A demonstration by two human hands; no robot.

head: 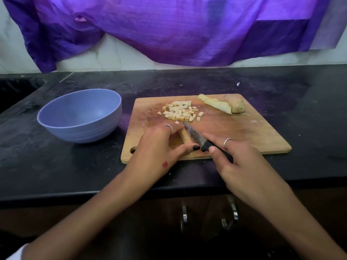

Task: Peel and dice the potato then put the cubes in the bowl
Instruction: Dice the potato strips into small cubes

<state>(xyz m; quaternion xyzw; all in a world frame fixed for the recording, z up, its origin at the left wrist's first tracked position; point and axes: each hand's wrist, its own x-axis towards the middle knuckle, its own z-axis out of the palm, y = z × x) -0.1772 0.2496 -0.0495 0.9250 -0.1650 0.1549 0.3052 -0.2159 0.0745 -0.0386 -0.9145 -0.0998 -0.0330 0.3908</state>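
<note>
A wooden cutting board (234, 132) lies on the black counter. On its far middle sits a pile of several small potato cubes (180, 111). A potato strip (185, 137) lies near the board's front, and my left hand (161, 145) holds it between fingers and thumb. My right hand (236, 160) grips the black handle of a knife (195, 136), whose blade rests against the strip's right side with its tip pointing at the cubes. Uncut potato pieces (223, 106) lie at the board's far right. The empty blue bowl (80, 115) stands left of the board.
A purple cloth (169, 29) hangs on the wall behind the counter. A dark sink recess (16, 91) opens at the far left. Two metal cabinet handles (232, 212) show below the counter's front edge.
</note>
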